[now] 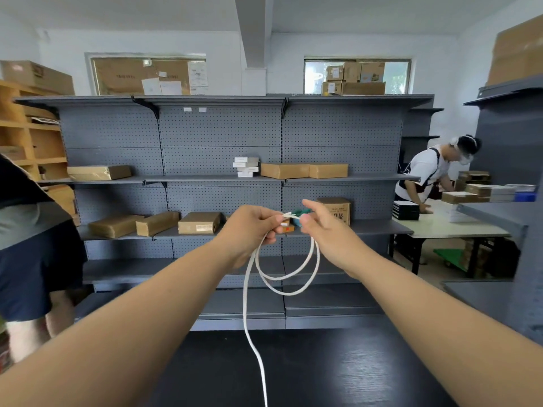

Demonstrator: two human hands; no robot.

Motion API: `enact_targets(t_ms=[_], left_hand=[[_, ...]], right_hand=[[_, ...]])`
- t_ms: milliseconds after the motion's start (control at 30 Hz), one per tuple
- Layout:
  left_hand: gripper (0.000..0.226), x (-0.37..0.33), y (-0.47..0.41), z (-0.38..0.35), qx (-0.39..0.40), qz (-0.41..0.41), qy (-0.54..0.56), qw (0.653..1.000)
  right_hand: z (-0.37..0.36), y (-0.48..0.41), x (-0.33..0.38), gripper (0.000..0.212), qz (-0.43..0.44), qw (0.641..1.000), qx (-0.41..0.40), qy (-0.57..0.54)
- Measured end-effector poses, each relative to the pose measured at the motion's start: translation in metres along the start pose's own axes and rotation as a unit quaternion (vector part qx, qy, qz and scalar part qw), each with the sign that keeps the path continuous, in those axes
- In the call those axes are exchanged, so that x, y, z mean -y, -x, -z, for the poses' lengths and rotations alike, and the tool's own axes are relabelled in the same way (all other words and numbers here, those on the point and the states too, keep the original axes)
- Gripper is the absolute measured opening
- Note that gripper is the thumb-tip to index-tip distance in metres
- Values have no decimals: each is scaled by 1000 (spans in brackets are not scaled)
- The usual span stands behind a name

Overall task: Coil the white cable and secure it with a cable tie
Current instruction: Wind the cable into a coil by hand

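Observation:
Both my hands are raised in front of me over a dark table. My left hand [249, 230] grips the white cable [286, 284] at the top of its loops. Two loops hang down between my hands, and a long tail drops from my left hand to the bottom edge of the view. My right hand [326, 233] pinches the cable near its end, where a green piece [299, 212] shows between my fingers. I cannot tell whether that green piece is the cable tie.
The dark table [323, 368] lies below my arms. Grey pegboard shelving [223, 177] with brown boxes stands behind it. A person in dark shorts [32, 259] stands close at the left. Another person [426, 174] leans over a pale table at the right.

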State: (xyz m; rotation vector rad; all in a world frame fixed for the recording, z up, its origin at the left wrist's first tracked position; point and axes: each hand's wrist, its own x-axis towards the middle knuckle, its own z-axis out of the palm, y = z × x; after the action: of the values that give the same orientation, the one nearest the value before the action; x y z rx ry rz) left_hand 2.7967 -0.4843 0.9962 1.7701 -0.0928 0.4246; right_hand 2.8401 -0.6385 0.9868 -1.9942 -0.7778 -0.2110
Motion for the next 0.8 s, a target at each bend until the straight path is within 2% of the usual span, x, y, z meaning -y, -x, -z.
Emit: enact_targets(t_ms=[67, 167, 367, 567, 633, 700, 800], left_hand=[[22, -4, 0, -1, 11, -9, -26, 1000], [17, -8, 1, -2, 29, -25, -64, 997], [19, -5, -2, 1, 53, -47, -159, 985], [21, 2, 2, -2, 36, -71, -197, 977], [23, 6, 4, -4, 29, -53, -152, 987], [20, 11, 7, -7, 42, -18, -55, 997], [19, 23, 11, -9, 56, 23, 57, 997]], right_hand=[[5, -3, 3, 46, 28, 996, 9, 80], [9, -7, 3, 46, 59, 990, 8, 131], [14, -8, 6, 31, 114, 958, 63, 257], [12, -6, 8, 30, 123, 940, 23, 317], [10, -7, 6, 31, 118, 939, -3, 324], [10, -7, 3, 30, 114, 943, -35, 309], [12, -6, -2, 31, 93, 960, -86, 248]])
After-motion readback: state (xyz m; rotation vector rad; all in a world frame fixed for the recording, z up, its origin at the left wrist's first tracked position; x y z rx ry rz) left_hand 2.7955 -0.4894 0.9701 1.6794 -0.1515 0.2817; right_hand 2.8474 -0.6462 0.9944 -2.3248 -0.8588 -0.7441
